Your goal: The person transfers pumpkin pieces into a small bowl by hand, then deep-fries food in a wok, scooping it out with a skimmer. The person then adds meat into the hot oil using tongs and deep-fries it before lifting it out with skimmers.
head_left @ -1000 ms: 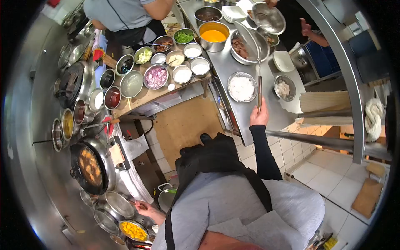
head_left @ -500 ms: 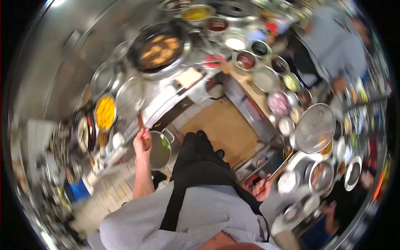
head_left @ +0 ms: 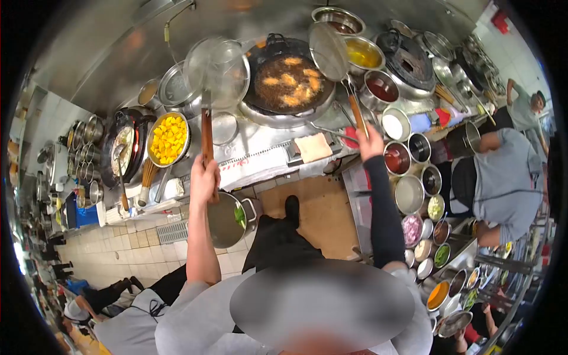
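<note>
My left hand (head_left: 205,180) is closed round the wooden handle of a round mesh skimmer (head_left: 222,74), held over the counter just left of the large wok. My right hand (head_left: 370,143) grips the wooden handle of a second mesh skimmer (head_left: 329,52), whose round head hangs over the wok's right rim. In the black wok (head_left: 262,94), several golden-brown pieces of food (head_left: 289,80) fry in dark bubbling oil. A bowl of yellow chunks (head_left: 169,140) sits on the counter left of my left hand.
A pot with green leaves (head_left: 223,228) stands below my left hand. Another wok (head_left: 120,148) with a visible flame is at far left. Sauce containers (head_left: 396,157) line the right side. A co-worker in grey (head_left: 503,177) stands at right; a person's grey-clad back (head_left: 133,322) shows lower left.
My view has turned toward the stove. My right hand has brought its skimmer from the ingredient side over to the wok. The left skimmer is now farther over the counter, beside the wok.
</note>
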Demonstrator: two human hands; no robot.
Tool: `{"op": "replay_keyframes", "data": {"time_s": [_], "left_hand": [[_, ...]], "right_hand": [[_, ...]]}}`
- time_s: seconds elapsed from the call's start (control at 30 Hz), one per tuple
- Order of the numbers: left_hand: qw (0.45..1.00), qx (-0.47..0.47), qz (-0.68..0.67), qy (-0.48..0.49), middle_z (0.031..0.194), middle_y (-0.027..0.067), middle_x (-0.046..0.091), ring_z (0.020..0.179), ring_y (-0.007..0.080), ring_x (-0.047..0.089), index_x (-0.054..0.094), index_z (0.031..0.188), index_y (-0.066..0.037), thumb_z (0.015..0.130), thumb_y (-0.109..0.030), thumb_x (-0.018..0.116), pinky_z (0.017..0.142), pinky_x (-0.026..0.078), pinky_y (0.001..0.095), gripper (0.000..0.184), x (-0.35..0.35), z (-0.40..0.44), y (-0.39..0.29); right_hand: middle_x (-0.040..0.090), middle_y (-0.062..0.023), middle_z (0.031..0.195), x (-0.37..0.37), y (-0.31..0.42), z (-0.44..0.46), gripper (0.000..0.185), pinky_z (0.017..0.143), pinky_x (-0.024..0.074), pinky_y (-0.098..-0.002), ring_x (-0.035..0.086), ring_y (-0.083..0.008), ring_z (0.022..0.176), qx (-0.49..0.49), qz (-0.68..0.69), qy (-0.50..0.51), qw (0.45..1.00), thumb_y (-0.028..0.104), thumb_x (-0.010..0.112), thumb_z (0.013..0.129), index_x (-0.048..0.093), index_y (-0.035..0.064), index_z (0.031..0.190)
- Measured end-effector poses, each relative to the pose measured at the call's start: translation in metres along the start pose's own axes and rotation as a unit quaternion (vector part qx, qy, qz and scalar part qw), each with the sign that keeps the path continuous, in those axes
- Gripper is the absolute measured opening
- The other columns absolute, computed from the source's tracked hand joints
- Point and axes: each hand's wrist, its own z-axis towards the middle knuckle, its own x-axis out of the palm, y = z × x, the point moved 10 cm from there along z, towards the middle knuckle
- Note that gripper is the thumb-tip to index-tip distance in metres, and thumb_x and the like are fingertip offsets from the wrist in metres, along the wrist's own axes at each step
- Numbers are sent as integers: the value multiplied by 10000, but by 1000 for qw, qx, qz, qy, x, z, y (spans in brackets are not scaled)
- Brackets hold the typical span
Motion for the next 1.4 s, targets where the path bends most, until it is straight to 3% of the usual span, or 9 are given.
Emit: {"op": "replay_keyframes", "data": {"time_s": [0.03,0.1,0.37,0.5,0.77,0.97,1.13,1.2,1.4], "left_hand": [[997,31,76,-9,649,57,571,495,151,544,513,1124,35,959,-109,526,465,438,312,220,0,29,-12],[980,100,168,-24,661,55,556,504,156,529,541,1089,13,960,-125,564,469,420,326,190,5,88,-27],[907,205,359,82,913,312,652,855,483,647,499,1172,30,928,-135,545,745,483,517,298,31,264,-24],[947,9,223,232,700,46,545,556,131,541,506,1118,-3,936,-111,535,481,439,308,213,37,262,-16],[929,-178,100,308,742,60,591,536,116,534,522,1098,24,945,-100,581,453,431,270,205,85,172,-14],[923,-267,-110,254,819,112,623,538,103,504,497,1137,62,967,-68,573,456,413,235,228,169,96,-24],[908,-219,-281,222,819,104,603,537,87,470,504,1033,50,990,-65,525,458,394,228,125,224,80,8],[901,-189,-329,211,861,128,601,529,64,413,498,1011,45,997,-82,517,454,380,214,129,230,69,17],[775,-126,-593,176,879,91,560,518,30,377,461,1247,25,1024,-109,489,424,349,151,262,194,-20,23]], "right_hand": [[679,-253,1057,9,-5,40,420,830,523,-472,671,-419,962,39,-88,37,995,268,635,886,611,61,1250],[684,-248,1010,35,-23,112,403,844,512,-495,645,-444,966,56,-168,114,978,280,620,890,618,111,1255],[693,-233,1065,76,-48,242,410,885,495,-382,669,-327,999,10,-142,325,935,237,660,884,639,10,1226],[701,-224,979,60,-64,219,416,851,497,-377,671,-316,916,53,-94,361,926,234,661,872,639,3,1218],[672,-34,834,23,-110,67,398,638,485,-290,557,-87,688,285,105,252,919,197,686,913,624,-9,1248],[704,-170,1051,52,-85,-10,458,863,510,-324,673,-213,958,239,234,128,933,160,671,914,559,-47,1307],[682,-117,984,29,-31,36,425,680,539,-313,659,-186,842,192,122,140,964,132,644,930,566,16,1331],[692,-256,1017,5,14,63,438,811,532,-380,697,-365,916,249,74,189,947,198,645,917,582,17,1310],[696,-218,994,-23,158,117,409,733,527,-387,703,-330,848,-68,110,58,990,154,618,934,558,50,1325]]}}
